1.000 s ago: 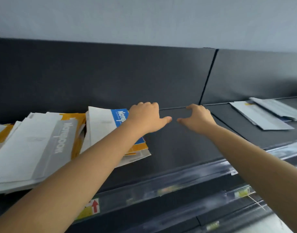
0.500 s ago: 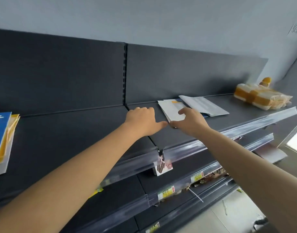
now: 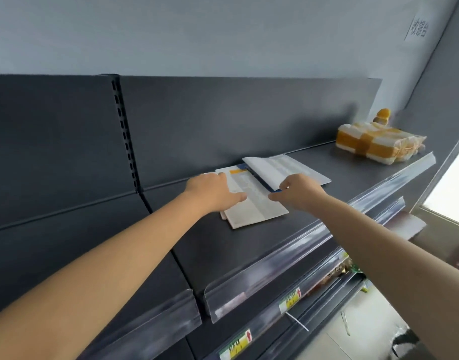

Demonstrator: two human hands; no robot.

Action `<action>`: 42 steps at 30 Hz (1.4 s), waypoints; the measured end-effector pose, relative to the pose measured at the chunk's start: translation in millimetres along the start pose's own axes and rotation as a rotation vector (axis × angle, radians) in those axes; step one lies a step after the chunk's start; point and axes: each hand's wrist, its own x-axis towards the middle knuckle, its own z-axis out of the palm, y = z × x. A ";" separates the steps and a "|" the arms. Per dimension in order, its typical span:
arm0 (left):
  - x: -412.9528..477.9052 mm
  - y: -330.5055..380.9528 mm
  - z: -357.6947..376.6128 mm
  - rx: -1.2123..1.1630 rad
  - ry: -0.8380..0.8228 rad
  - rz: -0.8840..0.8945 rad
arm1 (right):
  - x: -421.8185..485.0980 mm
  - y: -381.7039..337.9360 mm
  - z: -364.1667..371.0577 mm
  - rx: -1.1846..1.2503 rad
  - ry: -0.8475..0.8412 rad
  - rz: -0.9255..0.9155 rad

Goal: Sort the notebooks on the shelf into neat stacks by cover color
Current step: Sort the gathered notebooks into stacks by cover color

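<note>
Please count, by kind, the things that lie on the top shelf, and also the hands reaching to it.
Notebook piles (near pile, far pile): 2
Yellow-and-white wrapped bundle: 1
Orange object behind it: 1
Hands (left hand, right hand): 2
Total: 6

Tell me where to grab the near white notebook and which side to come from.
Take the near notebook by its front short edge, coming from the shelf's lip side. It lies flat, that edge is free, its far end seems tucked under the second notebook, and the left hand rests on its left side.
</note>
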 end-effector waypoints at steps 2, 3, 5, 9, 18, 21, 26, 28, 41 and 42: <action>18.0 3.0 2.8 -0.036 -0.030 -0.012 | 17.2 8.9 -5.2 0.000 -0.006 0.024; 26.8 4.6 5.2 -0.063 -0.057 -0.022 | 26.4 13.6 -7.4 -0.015 -0.014 0.038; 41.5 8.2 10.4 -0.089 -0.139 -0.045 | 44.3 21.4 -11.1 -0.085 -0.048 0.066; 68.5 12.8 19.4 -0.092 -0.202 -0.108 | 92.6 40.4 -20.4 -0.156 -0.072 0.080; 118.6 9.7 26.8 -0.675 -0.158 -0.518 | 195.1 78.1 -40.5 -0.014 -0.101 0.119; 127.5 20.8 32.9 -0.763 -0.161 -0.581 | 213.1 79.9 -41.6 -0.076 -0.218 0.111; 133.1 38.8 31.9 -0.746 -0.166 -0.677 | 231.5 85.5 -45.6 -0.072 -0.344 0.086; 133.1 41.1 31.4 -0.805 -0.187 -0.719 | 235.3 88.2 -49.9 -0.057 -0.379 0.062; 113.0 41.0 -36.4 -0.765 0.179 -0.443 | 240.9 104.2 -52.7 0.058 -0.448 0.104; 110.9 40.2 -46.4 -0.794 0.201 -0.444 | 240.3 104.7 -52.5 0.052 -0.454 0.100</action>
